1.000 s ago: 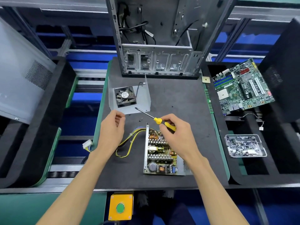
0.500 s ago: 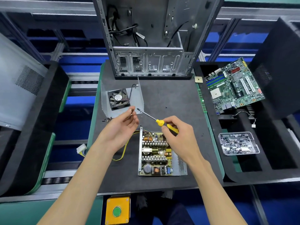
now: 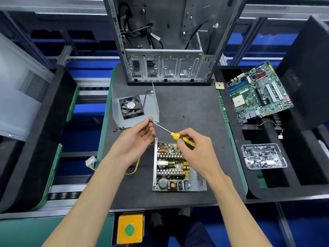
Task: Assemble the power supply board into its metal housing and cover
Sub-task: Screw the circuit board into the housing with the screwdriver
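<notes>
Over the mat: both hands are up above the dark work mat, meeting just past the top edge of the board.

Right hand: the right hand has its fingers curled round the yellow handle of the screwdriver, shaft angled up and away toward the other hand.

Left hand: the left hand is palm-up, fingertips pinched together right at the screwdriver tip – looks like a tiny dark screw is in there, but it's too small to be sure.

Power supply board: the power supply board lies flat on the mat, right under the right hand and wrist, sitting inside its metal housing, whose side wall stands up along the edge nearer the left hand.

Wires: a yellow wire bundle runs out from under the left wrist to a white connector off the mat edge.

Cover: the metal cover with a fan on it sits just beyond the left fingertips.

Loose screws: a few loose screws lie beside the left hand's thumb side, near the cover's edge.

Further out: an open PC case stands beyond both hands – a motherboard and a clear parts tray are well off past the right hand.
</notes>
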The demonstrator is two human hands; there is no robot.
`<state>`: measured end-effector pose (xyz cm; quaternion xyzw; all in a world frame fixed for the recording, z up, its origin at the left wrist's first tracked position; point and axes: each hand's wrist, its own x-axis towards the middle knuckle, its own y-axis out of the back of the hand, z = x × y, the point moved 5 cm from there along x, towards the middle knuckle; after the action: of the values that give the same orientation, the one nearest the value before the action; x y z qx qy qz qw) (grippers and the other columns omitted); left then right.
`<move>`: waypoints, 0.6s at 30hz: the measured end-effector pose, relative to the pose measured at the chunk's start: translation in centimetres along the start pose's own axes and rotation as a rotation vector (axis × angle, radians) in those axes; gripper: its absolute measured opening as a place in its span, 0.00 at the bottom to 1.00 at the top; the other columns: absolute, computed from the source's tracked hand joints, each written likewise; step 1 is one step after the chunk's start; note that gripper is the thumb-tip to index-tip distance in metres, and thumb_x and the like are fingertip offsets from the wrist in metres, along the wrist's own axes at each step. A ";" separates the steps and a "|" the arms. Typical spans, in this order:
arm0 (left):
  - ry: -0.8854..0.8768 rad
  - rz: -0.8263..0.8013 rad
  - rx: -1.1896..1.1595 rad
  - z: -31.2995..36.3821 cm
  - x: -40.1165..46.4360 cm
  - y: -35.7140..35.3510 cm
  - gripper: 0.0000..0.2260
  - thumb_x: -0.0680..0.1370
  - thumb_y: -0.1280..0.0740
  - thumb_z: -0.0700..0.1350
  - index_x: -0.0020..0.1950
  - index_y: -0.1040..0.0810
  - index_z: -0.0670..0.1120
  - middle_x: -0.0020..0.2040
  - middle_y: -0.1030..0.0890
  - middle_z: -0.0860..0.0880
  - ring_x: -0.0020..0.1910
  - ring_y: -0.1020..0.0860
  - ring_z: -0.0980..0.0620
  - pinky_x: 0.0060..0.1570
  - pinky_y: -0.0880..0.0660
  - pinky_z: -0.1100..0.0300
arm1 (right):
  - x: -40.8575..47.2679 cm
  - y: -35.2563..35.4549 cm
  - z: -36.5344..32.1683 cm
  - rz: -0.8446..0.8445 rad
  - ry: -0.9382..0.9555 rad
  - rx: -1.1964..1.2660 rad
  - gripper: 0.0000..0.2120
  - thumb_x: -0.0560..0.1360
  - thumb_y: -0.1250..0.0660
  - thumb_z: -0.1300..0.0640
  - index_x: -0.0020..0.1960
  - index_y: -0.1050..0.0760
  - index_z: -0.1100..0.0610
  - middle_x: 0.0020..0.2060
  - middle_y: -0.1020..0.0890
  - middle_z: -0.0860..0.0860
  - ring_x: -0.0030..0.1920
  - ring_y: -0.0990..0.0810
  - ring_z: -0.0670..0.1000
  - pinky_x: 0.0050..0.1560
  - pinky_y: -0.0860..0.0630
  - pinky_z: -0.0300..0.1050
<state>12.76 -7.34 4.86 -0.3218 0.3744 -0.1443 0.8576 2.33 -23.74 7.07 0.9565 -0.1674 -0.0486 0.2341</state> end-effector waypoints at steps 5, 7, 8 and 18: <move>-0.180 0.040 0.200 0.7 -0.2 0.4 0.07 0.81 0.33 0.39 0.51 0.16 0.37 0.39 0.17 0.46 0.40 0.17 0.51 0.45 0.19 0.60 | 0.0 0.1 0.1 -0.008 -0.004 -0.021 0.03 0.79 0.31 0.57 0.48 0.20 0.50 0.32 0.22 0.42 0.32 0.27 0.43 0.32 0.32 0.33; -0.268 0.074 0.334 1.1 -0.3 0.6 0.07 0.81 0.32 0.39 0.50 0.16 0.38 0.39 0.16 0.46 0.42 0.17 0.51 0.46 0.19 0.60 | 0.1 0.2 0.1 -0.010 -0.003 -0.020 0.03 0.79 0.31 0.57 0.48 0.20 0.50 0.32 0.22 0.44 0.32 0.27 0.43 0.31 0.31 0.33; -0.309 0.089 0.401 1.3 -0.4 0.6 0.07 0.81 0.32 0.39 0.49 0.15 0.38 0.39 0.16 0.46 0.42 0.17 0.50 0.45 0.19 0.60 | 0.1 0.3 0.0 -0.013 -0.001 -0.019 0.03 0.79 0.30 0.58 0.48 0.19 0.51 0.32 0.21 0.45 0.32 0.27 0.43 0.31 0.31 0.33; -0.418 0.071 0.543 1.9 -0.1 0.2 0.07 0.81 0.33 0.38 0.51 0.15 0.39 0.40 0.16 0.47 0.43 0.18 0.51 0.47 0.18 0.56 | 0.6 1.0 -0.7 -0.006 0.039 -0.034 0.04 0.78 0.29 0.59 0.46 0.18 0.52 0.32 0.20 0.46 0.33 0.25 0.45 0.33 0.31 0.30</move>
<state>14.09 -6.28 5.74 -0.0910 0.1497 -0.1399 0.9746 2.74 -24.48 8.12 0.9536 -0.1591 -0.0333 0.2533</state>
